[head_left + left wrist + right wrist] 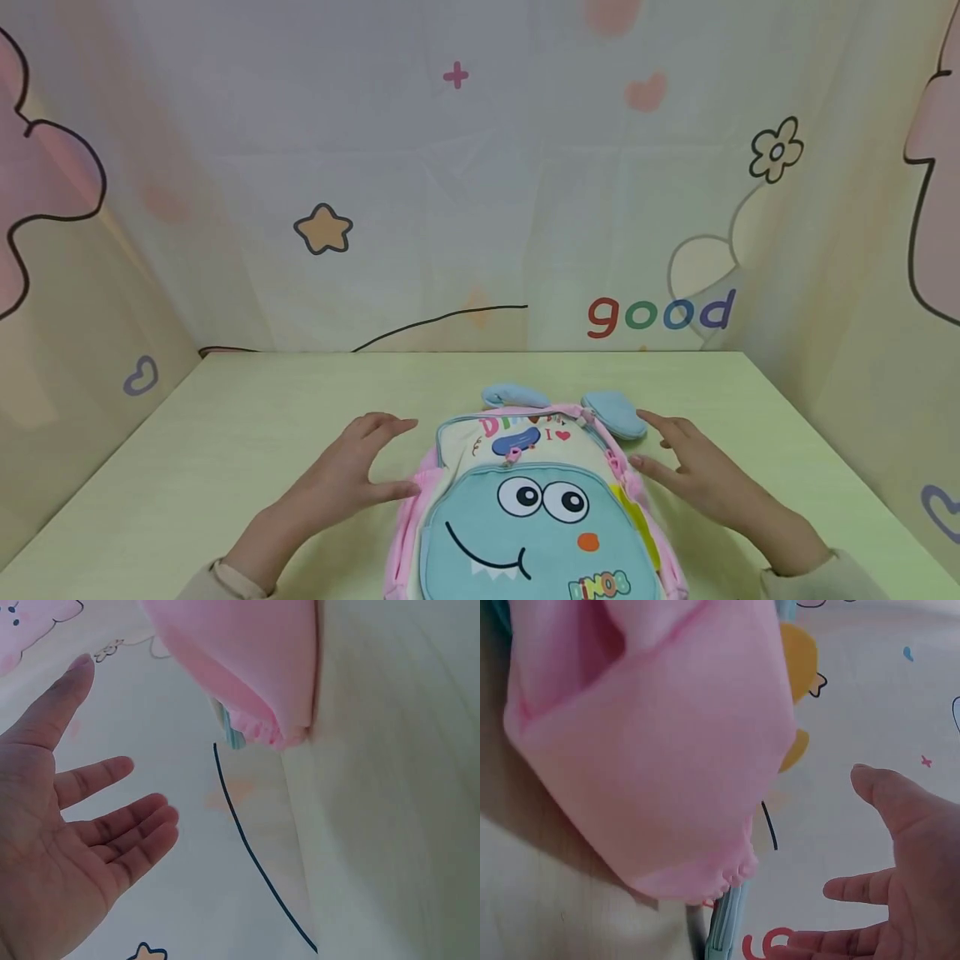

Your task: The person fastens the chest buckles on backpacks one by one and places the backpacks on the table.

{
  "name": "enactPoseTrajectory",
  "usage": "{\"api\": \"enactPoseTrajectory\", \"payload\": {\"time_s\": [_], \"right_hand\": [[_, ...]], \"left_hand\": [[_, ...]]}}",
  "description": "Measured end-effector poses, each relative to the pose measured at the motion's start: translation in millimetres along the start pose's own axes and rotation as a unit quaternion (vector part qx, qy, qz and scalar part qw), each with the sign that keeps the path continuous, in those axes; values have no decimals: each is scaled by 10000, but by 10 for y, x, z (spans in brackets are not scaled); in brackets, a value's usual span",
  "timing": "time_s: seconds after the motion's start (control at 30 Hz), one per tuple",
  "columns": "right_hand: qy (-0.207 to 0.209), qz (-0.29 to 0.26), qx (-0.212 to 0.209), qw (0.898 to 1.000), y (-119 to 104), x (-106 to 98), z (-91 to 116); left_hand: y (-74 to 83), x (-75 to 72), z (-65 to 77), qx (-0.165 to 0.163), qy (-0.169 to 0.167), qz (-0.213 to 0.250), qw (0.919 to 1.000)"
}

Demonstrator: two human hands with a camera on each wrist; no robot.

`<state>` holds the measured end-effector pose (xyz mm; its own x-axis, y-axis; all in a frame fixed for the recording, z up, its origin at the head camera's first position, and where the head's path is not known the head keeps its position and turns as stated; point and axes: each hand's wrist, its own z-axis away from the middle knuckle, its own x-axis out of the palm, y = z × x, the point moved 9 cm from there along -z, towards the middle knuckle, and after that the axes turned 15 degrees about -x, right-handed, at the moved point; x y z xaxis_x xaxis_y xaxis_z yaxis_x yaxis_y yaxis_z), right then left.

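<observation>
with the left hand [337,471] and right hand [708,479] both spread and empty beside the rounded blue-and-pink fabric backpack [540,533], gripping both sides evenly would likely steady it.

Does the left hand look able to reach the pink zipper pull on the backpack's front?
Probably yes: the left hand is open beside the backpack, and the pink zipper pull sits uncovered, with nothing seen blocking the way.

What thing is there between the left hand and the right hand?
The backpack, its smiling face upward, lies between the left hand and the right hand; the head view shows this.
</observation>
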<state>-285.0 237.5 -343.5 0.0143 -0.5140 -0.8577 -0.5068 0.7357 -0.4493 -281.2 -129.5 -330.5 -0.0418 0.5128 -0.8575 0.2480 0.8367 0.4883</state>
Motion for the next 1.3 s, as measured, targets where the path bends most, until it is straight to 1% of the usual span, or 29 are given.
{"api": "enactPoseTrajectory", "payload": {"time_s": [0.1,0.2,0.23,0.3,0.43,0.5,0.6,0.73,0.83,0.97,1.23,1.3], "right_hand": [[-174,-232,152,9995,-79,60,22],[-287,-329,237,9988,-151,104,48],[-305,-356,257,9986,-170,116,58],[-357,-398,317,9981,-203,139,78],[-580,-485,590,9954,-225,210,130],[-718,-492,755,9933,-222,249,159],[-821,-483,879,9916,-228,288,192],[-893,-431,967,9904,-239,331,212],[-915,-441,959,9902,-247,365,223],[-894,-526,936,9902,-256,400,248],[-1043,-499,1050,9877,-239,477,278],[-1053,-480,968,9885,-249,488,281]], "left_hand": [[10,39,21,-178,-387,253,9988],[6,83,40,-327,-767,548,9950],[7,98,47,-329,-872,581,9940],[9,126,57,-323,-1068,612,9919],[9,170,77,-290,-1408,562,9880],[-4,198,82,-350,-1571,567,9853],[-27,256,85,-419,-1784,555,9815],[-55,351,87,-469,-2014,616,9765],[-62,403,86,-474,-2102,721,9738],[-59,433,75,-448,-2149,815,9722],[-74,498,64,-300,-2351,1350,9621],[-72,504,58,-265,-2373,1432,9605]]}}
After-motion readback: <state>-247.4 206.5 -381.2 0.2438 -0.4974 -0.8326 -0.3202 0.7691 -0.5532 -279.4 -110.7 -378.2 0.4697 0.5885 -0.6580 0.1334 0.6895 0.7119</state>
